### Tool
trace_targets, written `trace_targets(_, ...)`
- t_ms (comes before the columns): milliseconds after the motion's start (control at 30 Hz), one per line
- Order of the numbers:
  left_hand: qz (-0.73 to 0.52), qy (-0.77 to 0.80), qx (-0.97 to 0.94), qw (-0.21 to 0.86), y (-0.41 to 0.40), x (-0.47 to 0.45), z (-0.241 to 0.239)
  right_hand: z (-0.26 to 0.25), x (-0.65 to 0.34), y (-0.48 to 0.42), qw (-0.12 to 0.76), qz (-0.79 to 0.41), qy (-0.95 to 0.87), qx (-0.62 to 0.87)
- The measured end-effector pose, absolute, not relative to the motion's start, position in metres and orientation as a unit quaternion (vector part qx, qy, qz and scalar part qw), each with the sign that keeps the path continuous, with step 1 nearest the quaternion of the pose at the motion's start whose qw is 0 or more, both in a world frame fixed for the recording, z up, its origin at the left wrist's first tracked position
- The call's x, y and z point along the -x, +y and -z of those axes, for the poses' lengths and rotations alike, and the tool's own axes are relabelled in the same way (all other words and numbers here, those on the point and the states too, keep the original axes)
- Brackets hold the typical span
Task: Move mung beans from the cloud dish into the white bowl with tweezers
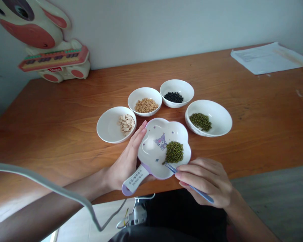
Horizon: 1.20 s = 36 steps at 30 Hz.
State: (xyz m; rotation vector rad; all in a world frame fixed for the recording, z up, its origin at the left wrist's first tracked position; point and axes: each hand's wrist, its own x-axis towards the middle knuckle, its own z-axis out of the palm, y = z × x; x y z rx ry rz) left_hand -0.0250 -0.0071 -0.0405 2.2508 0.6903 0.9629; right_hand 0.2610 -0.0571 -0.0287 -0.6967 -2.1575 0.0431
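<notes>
My left hand (127,161) is closed around the side of a white flower-shaped bowl with a handle (148,153), its thumb along the rim. A cartoon figure is printed inside, and mung beans (174,152) lie heaped in its right part. The bowl's short labelled handle points toward me. My right hand (204,181) pinches blue tweezers (195,189), whose tips are inside the bowl beside a mung bean at the lower left of the heap. Whether the tips grip that bean I cannot tell.
Behind are white bowls of pale flat seeds (126,124), soybeans (146,105), black beans (174,97) and mung beans (201,121). A toy cow with a keyboard (54,58) stands back left. Papers (270,58) lie back right. A grey cable (65,193) crosses the lower left.
</notes>
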Motion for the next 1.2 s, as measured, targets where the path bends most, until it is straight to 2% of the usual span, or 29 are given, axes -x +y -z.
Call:
trace_targets(100, -0.362, 0.263, -0.842, 0.302, -0.007, 0.025, 0.04, 0.029, -0.261, -0.059, 0.401, -0.019, -0.874, 0.272)
trace_targets(267, -0.361, 0.255, -0.845, 0.299, -0.008, 0.025, 0.039, 0.03, -0.264, -0.063, 0.414, 0.056, -0.856, 0.304)
trace_targets(400, -0.356, 0.263, -0.843, 0.306, -0.007, 0.024, 0.039, 0.03, -0.264, -0.063, 0.393, 0.043, -0.877, 0.275)
trace_targets(600, -0.36, 0.289, -0.832, 0.308, -0.009, 0.028, 0.046, 0.027, -0.26, -0.061, 0.417, 0.078, -0.849, 0.316)
trace_targets(867, -0.385, 0.277, -0.841, 0.259, -0.003, 0.028, 0.047, 0.026, -0.268, -0.037, 0.387, 0.243, -0.869, 0.19)
trace_targets(1200, -0.396, 0.271, -0.839, 0.256, 0.0, 0.024, 0.047, 0.03, -0.26, -0.036, 0.395, 0.332, -0.84, 0.168)
